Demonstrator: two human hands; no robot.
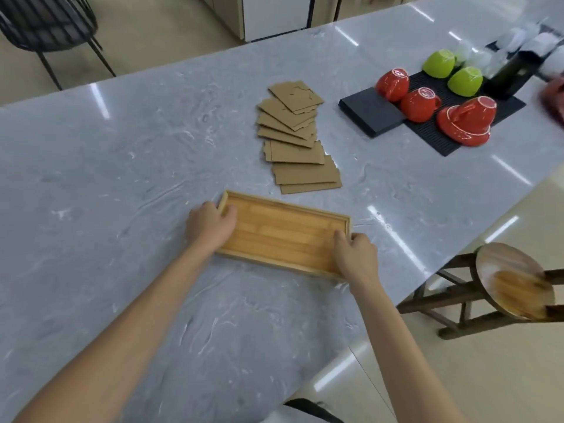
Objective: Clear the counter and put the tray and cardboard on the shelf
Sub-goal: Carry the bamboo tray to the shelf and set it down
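An empty rectangular bamboo tray (283,233) lies flat on the grey marble counter (122,166). My left hand (210,225) grips its left short end, thumb over the rim. My right hand (357,254) grips its right short end the same way. Just beyond the tray, several flat brown cardboard pieces (297,138) lie fanned out in an overlapping row on the counter, untouched.
At the back right a black ribbed mat (427,132) holds upturned red cups (418,103), green cups (464,80) and a red saucer; clear cups and a dark box sit behind. A wooden stool (512,282) stands off the counter's right edge. A dark chair (45,22) is far left.
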